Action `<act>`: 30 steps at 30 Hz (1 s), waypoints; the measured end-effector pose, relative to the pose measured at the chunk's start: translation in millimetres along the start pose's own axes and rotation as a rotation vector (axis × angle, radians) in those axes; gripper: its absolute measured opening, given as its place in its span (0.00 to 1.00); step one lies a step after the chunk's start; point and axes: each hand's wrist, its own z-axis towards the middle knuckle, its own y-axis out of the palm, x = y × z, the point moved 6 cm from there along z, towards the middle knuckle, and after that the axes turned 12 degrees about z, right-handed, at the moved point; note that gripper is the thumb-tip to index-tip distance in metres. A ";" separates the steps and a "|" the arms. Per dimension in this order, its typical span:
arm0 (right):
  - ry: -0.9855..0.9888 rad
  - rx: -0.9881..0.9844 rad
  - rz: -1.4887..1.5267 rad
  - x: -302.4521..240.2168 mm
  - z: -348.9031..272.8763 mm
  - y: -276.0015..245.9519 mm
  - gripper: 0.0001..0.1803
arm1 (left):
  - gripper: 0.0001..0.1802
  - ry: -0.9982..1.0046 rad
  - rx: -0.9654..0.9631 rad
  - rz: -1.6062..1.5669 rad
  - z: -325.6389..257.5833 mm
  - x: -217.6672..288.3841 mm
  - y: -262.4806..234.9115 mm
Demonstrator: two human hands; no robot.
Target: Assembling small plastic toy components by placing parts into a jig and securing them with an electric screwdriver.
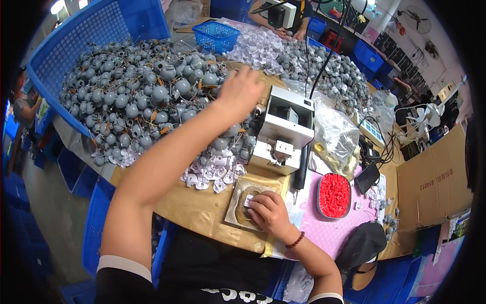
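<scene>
My left hand [242, 93] reaches far over the bench at the right edge of a heap of round grey plastic parts [162, 93] with wires and orange bits. Motion smears its fingers, so I cannot see whether it holds anything. My right hand [271, 212] is closed, its fingertips on a small white plastic part [248, 199] resting on a square block [234, 209] with a brownish middle. Beyond that hand stands a white and dark bench machine [283, 129]. Loose white plastic pieces [215, 172] lie between the heap and the block.
A tilted blue crate [43, 66] backs the heap. At right are a tub of red parts [334, 196], a clear plastic bag [336, 137], a black cloth item [362, 245] and a cardboard box [433, 177]. Across the bench, another person [298, 33] works near a blue basket [216, 36].
</scene>
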 end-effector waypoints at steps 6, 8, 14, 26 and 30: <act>0.086 0.013 -0.056 1.7 -9.0 -1.7 0.16 | 0.17 -0.121 -0.571 0.127 22.9 -42.6 47.1; 0.088 0.027 -0.030 5.4 -9.3 -1.2 0.16 | 0.20 -0.084 -0.666 0.117 23.9 -56.6 40.7; 0.215 0.172 0.227 13.6 -22.1 -8.8 0.16 | 0.26 -0.473 -0.204 -0.471 27.0 -132.9 -51.9; 0.241 0.243 0.287 5.3 -5.3 -30.3 0.14 | 0.22 -0.382 -0.218 -0.614 1.9 -118.1 -106.5; 0.184 0.268 0.222 -2.2 2.5 -49.9 0.14 | 0.25 -0.285 0.065 -0.966 -14.6 -85.4 -144.4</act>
